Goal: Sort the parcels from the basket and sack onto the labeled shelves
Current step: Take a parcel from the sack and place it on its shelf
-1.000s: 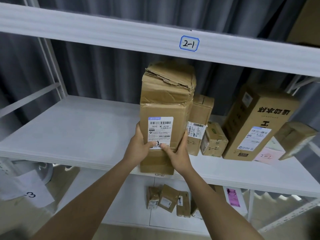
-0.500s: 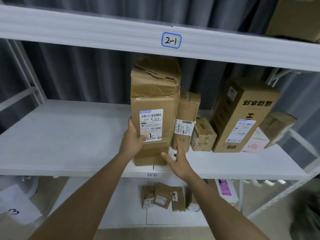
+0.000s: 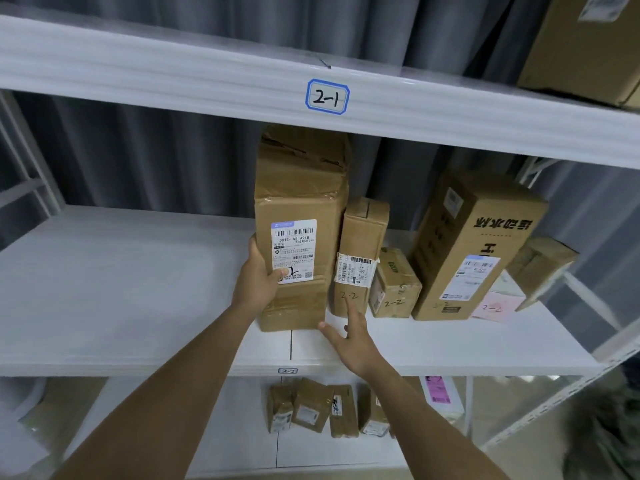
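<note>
At the centre of the frame a tall brown cardboard parcel with a crumpled, taped top and a white barcode label [image 3: 300, 233] stands upright on the white middle shelf [image 3: 121, 282], its base down on the board and its right side touching, or all but touching, a slimmer brown carton marked 2-2 [image 3: 362, 254]. The left hand [image 3: 258, 278] grips the tall parcel's left edge, fingers behind and thumb laid over the lower corner of the label, which reads to me as steadying a top-heavy box so it settles straight. The right hand [image 3: 351, 337] is off the parcel, fingers spread and relaxed above the shelf just below the slim carton, the thumb close to the tall parcel's bottom right corner; it holds nothing. To the right sit a small squat brown box [image 3: 394, 285], a large leaning carton with black printed characters [image 3: 474, 247] and a pink flat packet [image 3: 497, 306], each marked 2-2 where I can read it, so this row looks like the right home. The small tag on the shelf's front edge [image 3: 288, 371] seems to say the same. The blue-bordered 2-1 tag [image 3: 327, 97] sits on the beam above, at upper centre.
</note>
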`<move>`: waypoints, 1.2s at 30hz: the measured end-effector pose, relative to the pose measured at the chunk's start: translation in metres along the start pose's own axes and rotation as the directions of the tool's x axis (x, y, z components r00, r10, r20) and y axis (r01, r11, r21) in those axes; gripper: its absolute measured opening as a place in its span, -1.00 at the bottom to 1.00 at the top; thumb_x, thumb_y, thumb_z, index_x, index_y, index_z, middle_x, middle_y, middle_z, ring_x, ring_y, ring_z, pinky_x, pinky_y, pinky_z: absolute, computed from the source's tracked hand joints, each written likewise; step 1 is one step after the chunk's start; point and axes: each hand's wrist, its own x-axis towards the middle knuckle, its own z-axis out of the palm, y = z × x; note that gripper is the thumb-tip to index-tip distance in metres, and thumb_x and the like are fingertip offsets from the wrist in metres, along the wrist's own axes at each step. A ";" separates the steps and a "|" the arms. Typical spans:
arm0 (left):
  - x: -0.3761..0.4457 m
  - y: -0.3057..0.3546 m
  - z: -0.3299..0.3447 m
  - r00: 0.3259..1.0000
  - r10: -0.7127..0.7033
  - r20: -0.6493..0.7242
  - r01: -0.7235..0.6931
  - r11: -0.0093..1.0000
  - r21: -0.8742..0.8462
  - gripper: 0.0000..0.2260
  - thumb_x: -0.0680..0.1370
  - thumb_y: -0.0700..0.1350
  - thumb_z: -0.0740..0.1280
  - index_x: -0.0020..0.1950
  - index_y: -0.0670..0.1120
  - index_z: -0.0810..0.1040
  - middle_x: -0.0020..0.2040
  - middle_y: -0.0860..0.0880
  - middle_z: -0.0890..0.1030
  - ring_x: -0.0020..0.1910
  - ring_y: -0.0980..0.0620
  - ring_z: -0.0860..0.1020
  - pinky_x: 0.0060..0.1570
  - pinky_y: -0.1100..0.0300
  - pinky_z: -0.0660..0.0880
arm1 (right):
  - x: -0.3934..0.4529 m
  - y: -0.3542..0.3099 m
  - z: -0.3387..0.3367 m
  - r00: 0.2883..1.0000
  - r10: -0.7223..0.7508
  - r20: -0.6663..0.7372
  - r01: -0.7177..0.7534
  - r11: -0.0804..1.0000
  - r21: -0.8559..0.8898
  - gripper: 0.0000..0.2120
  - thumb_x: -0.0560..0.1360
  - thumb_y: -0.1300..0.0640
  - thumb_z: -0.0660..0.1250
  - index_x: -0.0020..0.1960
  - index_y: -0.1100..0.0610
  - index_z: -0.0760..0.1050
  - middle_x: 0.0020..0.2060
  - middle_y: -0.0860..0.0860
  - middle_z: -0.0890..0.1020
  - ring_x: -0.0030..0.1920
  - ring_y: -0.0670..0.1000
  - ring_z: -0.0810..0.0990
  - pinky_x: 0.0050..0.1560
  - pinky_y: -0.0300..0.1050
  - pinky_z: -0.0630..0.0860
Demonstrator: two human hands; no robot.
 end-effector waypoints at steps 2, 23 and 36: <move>0.004 0.000 0.003 1.000 0.002 -0.004 -0.003 1.000 -0.002 -0.33 0.50 -0.26 0.41 0.47 0.00 0.11 0.31 -0.03 0.53 0.28 -0.10 0.51 0.22 -0.02 0.45 | 0.002 -0.001 -0.002 1.000 0.007 0.008 -0.007 1.000 -0.006 -0.25 0.55 -0.20 0.27 0.57 -0.11 -0.09 0.55 -0.03 0.08 0.53 0.09 0.16 0.48 0.05 0.22; 0.026 0.015 0.014 0.999 -0.041 -0.001 0.041 0.998 -0.048 -0.26 0.47 -0.29 0.44 0.49 0.00 0.09 0.37 -0.06 0.45 0.33 -0.11 0.45 0.19 0.02 0.47 | 0.018 -0.013 -0.022 0.992 -0.001 0.126 0.018 0.991 -0.130 -0.34 0.62 -0.01 0.24 0.59 -0.06 -0.06 0.51 0.06 0.16 0.50 0.09 0.20 0.44 -0.04 0.19; 0.011 0.020 -0.004 0.987 -0.124 0.106 0.127 0.992 -0.022 -0.22 0.52 -0.18 0.41 0.56 0.00 -0.03 0.51 -0.11 0.24 0.44 -0.18 0.31 0.36 -0.11 0.35 | 0.014 -0.025 -0.015 0.985 -0.033 0.168 0.062 0.984 -0.167 -0.44 0.58 0.04 0.29 0.53 -0.02 0.20 0.46 0.04 0.35 0.45 0.09 0.33 0.43 0.02 0.32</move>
